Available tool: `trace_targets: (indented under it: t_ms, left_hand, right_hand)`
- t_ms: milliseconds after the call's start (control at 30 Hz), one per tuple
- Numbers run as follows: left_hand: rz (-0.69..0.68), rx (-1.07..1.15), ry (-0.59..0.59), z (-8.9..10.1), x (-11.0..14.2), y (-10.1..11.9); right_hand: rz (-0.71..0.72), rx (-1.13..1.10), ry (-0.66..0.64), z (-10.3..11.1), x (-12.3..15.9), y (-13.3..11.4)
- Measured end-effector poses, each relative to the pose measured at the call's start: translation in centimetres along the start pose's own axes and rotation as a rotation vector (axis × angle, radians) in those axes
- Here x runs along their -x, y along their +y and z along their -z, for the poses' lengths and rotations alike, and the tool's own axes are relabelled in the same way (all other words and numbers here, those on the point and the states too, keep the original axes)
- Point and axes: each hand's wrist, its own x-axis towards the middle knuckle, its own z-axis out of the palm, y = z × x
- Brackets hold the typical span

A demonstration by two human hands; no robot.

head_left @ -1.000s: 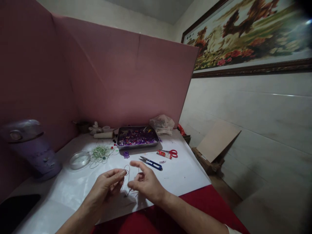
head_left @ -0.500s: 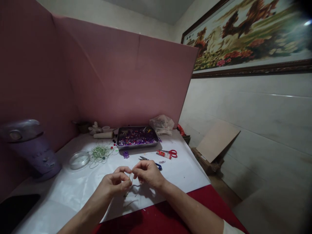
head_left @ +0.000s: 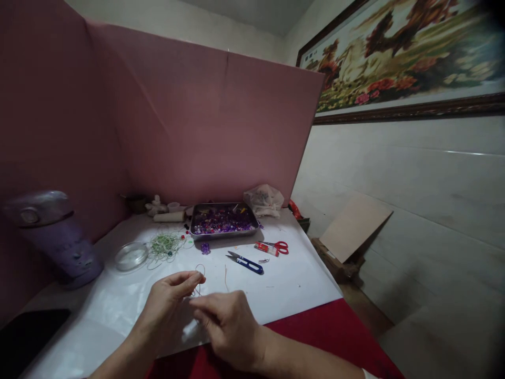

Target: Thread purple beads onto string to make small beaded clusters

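Note:
My left hand pinches a thin brownish cord between thumb and fingertips, and a small loop of it stands up past the thumb. Close by on the right, my right hand is closed, its thumb and forefinger pressed together on the cord beside the left fingertips; motion blurs its fingers slightly. Another thin strand shows just above the right knuckles. Beyond the hands lie blue-handled thread snips, blades pointing left, with a small silvery piece next to them.
A metal tray of purple and mixed beads stands at the back. Red scissors and a red lighter lie right. Leftward are a tangle of green cord, a clear round dish and a purple bottle.
My right hand has come down and toward me, turning its back upward. My left hand has shifted a little left. The snips, partly covered before, now show fully.

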Motion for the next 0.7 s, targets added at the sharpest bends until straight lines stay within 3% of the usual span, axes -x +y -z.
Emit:
trace_targets:
  t_ms: [67, 200, 367, 467, 567, 700]
  left_hand:
    - [-0.031, 0.001, 0.041, -0.1, -0.1, 0.1]
    - [-0.079, 0.003, 0.054, 0.0, -0.1, 0.4]
    - [-0.015, 0.021, -0.120, 0.0, -0.1, 0.3]
    - [0.040, -0.002, -0.115, 0.3, -0.2, -0.1]
    - [0.034, -0.030, -0.028, 0.6, -0.5, -0.3]
    - [-0.071, -0.030, -0.010, 0.6, -0.7, -0.5]
  right_hand:
    - [-0.010, 0.115, -0.084, -0.3, 0.3, -0.2]
    - [-0.106, 0.203, -0.032, -0.5, 0.3, 0.1]
    - [-0.298, -0.016, -0.029, -0.6, -0.5, 0.7]
    - [-0.400, -0.187, -0.037, -0.9, -0.7, 0.8]
    - [-0.385, -0.311, -0.016, -0.6, -0.6, 0.5]
    - [-0.230, -0.425, 0.100, 1.6, -0.8, -0.1]
